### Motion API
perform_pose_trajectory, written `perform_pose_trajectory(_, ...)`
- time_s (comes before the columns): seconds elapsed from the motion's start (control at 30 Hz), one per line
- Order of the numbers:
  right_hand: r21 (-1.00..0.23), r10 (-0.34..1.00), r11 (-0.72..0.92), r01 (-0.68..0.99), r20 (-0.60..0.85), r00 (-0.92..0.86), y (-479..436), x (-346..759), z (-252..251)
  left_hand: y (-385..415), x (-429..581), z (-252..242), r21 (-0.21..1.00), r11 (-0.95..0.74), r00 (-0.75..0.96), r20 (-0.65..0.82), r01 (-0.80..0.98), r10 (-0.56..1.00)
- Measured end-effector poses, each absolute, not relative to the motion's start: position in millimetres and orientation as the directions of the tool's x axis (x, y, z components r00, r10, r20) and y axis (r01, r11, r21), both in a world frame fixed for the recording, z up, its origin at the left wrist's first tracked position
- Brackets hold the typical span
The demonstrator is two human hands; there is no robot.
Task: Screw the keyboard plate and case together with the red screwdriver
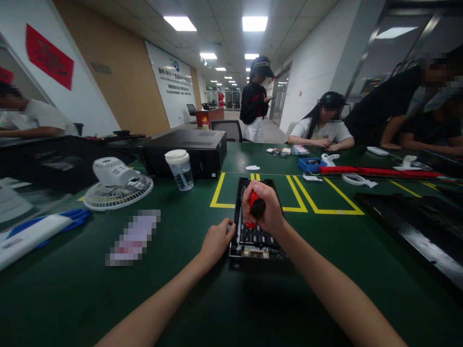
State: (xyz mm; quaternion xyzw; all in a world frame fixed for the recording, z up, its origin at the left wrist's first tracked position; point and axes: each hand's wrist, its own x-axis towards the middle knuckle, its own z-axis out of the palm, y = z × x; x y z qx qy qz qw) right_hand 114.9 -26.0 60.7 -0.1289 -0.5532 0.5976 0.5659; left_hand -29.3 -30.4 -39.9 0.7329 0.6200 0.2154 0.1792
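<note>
A black rectangular device (254, 239) with ribbed slots lies on the green table in front of me, partly inside yellow floor-tape markings. My right hand (262, 207) is closed in a fist round a red and black screwdriver handle (255, 205), held upright over the device's middle. My left hand (216, 241) rests against the device's left edge, fingers curled onto it. The tool's tip is hidden by my hand.
A small white fan (117, 185) lies at the left beside a lidded plastic cup (180, 168) and a black computer case (188, 152). A blue tray (311, 164), red strip (376, 171) and black panel (408, 221) lie right. Several people sit or stand around.
</note>
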Motion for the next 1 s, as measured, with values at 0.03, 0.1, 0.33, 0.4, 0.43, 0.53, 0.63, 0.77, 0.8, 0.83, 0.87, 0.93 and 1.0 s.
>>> perform_pose_trajectory(0.03, -0.806, 0.817, 0.25, -0.536, 0.473, -0.329, -26.0, 114.8, 60.6, -30.3, -29.2, -40.0, 0.53, -0.167, 0.139, 0.094, 0.831, 0.986)
perform_pose_trajectory(0.1, -0.807, 0.816, 0.248, -0.537, 0.473, -0.334, -26.1, 114.7, 60.4, -30.0, -29.0, -40.7, 0.533, -0.175, 0.143, 0.1, 0.828, 0.985)
perform_pose_trajectory(0.33, -0.825, 0.833, 0.244, -0.51, 0.447, -0.325, -25.9, 113.5, 59.6, -29.6, -28.5, -41.0, 0.537, -0.19, 0.151, 0.116, 0.822, 0.982)
perform_pose_trajectory(0.4, -0.829, 0.838, 0.244, -0.503, 0.441, -0.322, -25.7, 113.0, 59.5, -29.6, -28.6, -40.6, 0.54, -0.187, 0.151, 0.111, 0.821, 0.982)
perform_pose_trajectory(0.43, -0.831, 0.839, 0.244, -0.5, 0.439, -0.321, -25.5, 112.7, 59.4, -29.5, -28.7, -40.6, 0.541, -0.186, 0.151, 0.108, 0.82, 0.983)
perform_pose_trajectory(0.53, -0.835, 0.839, 0.236, -0.498, 0.433, -0.329, -25.1, 112.2, 59.4, -29.3, -29.2, -41.8, 0.542, -0.186, 0.149, 0.112, 0.819, 0.983)
perform_pose_trajectory(0.63, -0.826, 0.825, 0.218, -0.52, 0.441, -0.355, -25.1, 112.5, 58.5, -29.6, -29.4, -43.2, 0.537, -0.19, 0.149, 0.12, 0.822, 0.982)
perform_pose_trajectory(0.77, -0.808, 0.769, 0.178, -0.562, 0.471, -0.433, -27.0, 114.7, 56.2, -30.1, -29.1, -43.0, 0.514, -0.198, 0.152, 0.13, 0.835, 0.98)
perform_pose_trajectory(0.8, -0.809, 0.751, 0.169, -0.563, 0.475, -0.458, -27.8, 115.4, 55.7, -30.1, -29.1, -42.7, 0.51, -0.2, 0.155, 0.13, 0.836, 0.979)
perform_pose_trajectory(0.83, -0.812, 0.733, 0.162, -0.561, 0.48, -0.483, -28.8, 116.1, 55.3, -30.1, -29.1, -42.4, 0.507, -0.2, 0.156, 0.128, 0.839, 0.979)
perform_pose_trajectory(0.87, -0.817, 0.716, 0.157, -0.555, 0.481, -0.505, -29.8, 116.8, 55.1, -30.1, -29.1, -42.2, 0.504, -0.201, 0.158, 0.127, 0.84, 0.979)
perform_pose_trajectory(0.93, -0.829, 0.693, 0.153, -0.538, 0.479, -0.539, -31.6, 117.9, 55.4, -30.0, -29.2, -42.1, 0.498, -0.203, 0.159, 0.129, 0.843, 0.979)
perform_pose_trajectory(1.0, -0.838, 0.683, 0.155, -0.523, 0.473, -0.556, -32.8, 118.7, 56.4, -30.0, -29.3, -42.4, 0.492, -0.206, 0.16, 0.134, 0.846, 0.978)
